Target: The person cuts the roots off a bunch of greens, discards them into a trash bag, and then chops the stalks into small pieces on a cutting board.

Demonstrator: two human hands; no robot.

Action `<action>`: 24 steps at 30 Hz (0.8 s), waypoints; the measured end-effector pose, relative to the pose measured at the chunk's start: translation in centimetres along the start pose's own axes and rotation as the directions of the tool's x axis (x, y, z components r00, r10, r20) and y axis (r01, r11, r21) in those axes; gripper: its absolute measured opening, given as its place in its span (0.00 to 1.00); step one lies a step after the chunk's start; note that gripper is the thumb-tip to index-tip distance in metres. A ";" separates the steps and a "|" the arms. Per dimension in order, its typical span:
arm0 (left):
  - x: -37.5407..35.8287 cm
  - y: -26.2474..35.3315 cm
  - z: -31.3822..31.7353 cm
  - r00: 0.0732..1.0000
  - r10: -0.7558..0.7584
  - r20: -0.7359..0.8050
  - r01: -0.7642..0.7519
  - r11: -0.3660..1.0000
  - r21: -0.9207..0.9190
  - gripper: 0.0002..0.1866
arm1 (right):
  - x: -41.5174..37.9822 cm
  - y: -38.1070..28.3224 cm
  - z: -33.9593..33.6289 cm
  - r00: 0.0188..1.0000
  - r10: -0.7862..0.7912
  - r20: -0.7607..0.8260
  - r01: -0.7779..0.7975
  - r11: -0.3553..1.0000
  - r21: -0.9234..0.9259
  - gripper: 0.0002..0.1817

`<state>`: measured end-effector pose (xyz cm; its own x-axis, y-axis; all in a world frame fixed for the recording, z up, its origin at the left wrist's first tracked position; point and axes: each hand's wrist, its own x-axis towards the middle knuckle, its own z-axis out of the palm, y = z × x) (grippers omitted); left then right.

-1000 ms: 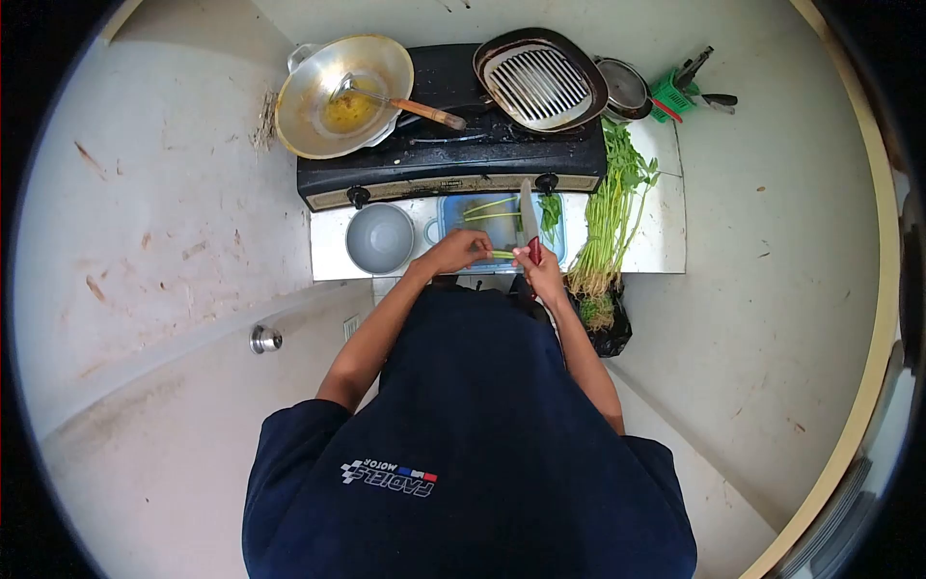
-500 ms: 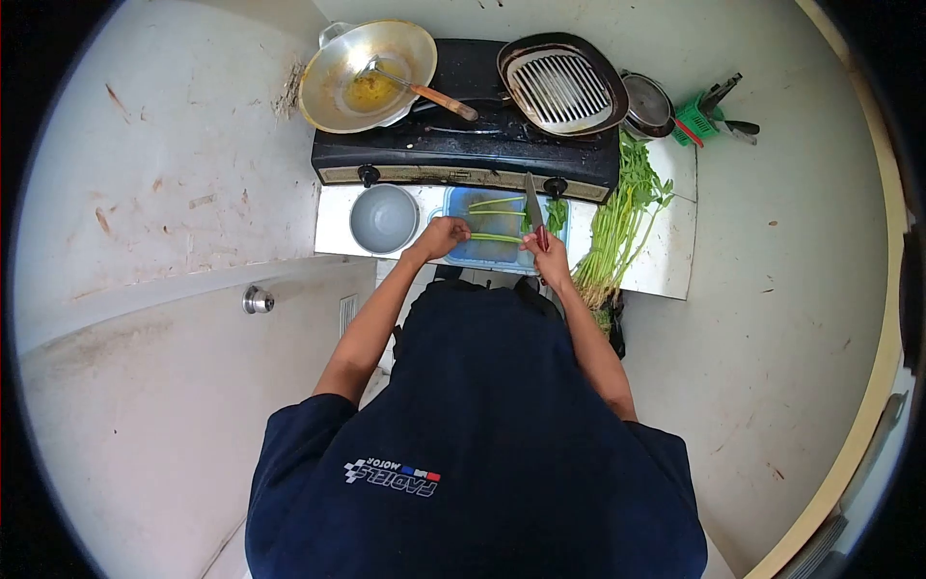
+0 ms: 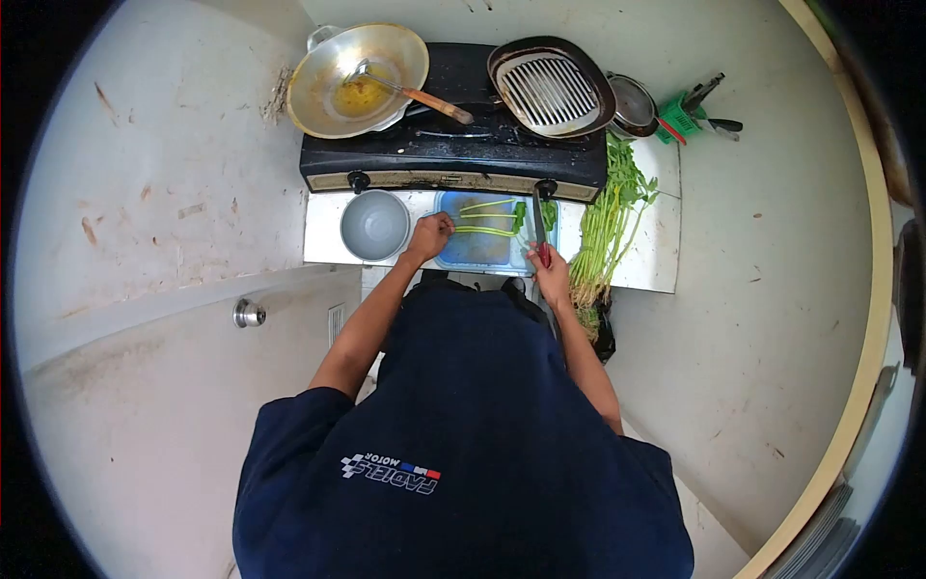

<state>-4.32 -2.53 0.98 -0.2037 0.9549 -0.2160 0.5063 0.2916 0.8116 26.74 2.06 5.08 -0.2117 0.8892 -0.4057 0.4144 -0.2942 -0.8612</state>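
Right hand [image 3: 551, 277] drawn back from slim green stalks [image 3: 487, 231], fingers wrapped round red-handled steel knife [image 3: 544, 254]. Left hand [image 3: 432, 234]: fingers pinching stalks' ends over blue rectangular plastic board [image 3: 482, 253], apparently steadying alone now.

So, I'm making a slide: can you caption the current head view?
Right hand gripping a red-handled knife, left hand holding green stalks over a blue board.

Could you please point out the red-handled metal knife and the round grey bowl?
Red-handled metal knife [image 3: 540, 222], head view: on the blade.
Round grey bowl [image 3: 375, 227], head view: on its inside bottom.
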 end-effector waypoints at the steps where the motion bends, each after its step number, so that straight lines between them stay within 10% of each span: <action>1: 0.2 -0.3 0.1 1.000 0.011 0.006 -0.011 1.000 -0.007 0.05 | -0.4 0.3 0.0 1.000 -0.002 -0.006 0.002 0.999 -0.032 0.17; 11: 1.3 -2.6 0.4 0.996 0.041 0.074 -0.039 0.999 -0.022 0.04 | -5.0 0.7 7.4 0.975 -0.214 0.065 0.212 0.790 -0.576 0.24; 24: 2.1 -3.0 0.0 0.980 -0.052 0.191 0.069 0.994 -0.086 0.06 | -5.2 -1.1 14.6 0.994 -0.110 -0.009 0.077 0.747 -0.661 0.26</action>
<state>-6.26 -1.40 -1.91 -0.0661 0.9317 -0.3572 0.4175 0.3510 0.8382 14.49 -7.35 3.62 -0.2483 0.9193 -0.3054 0.8779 0.0803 -0.4720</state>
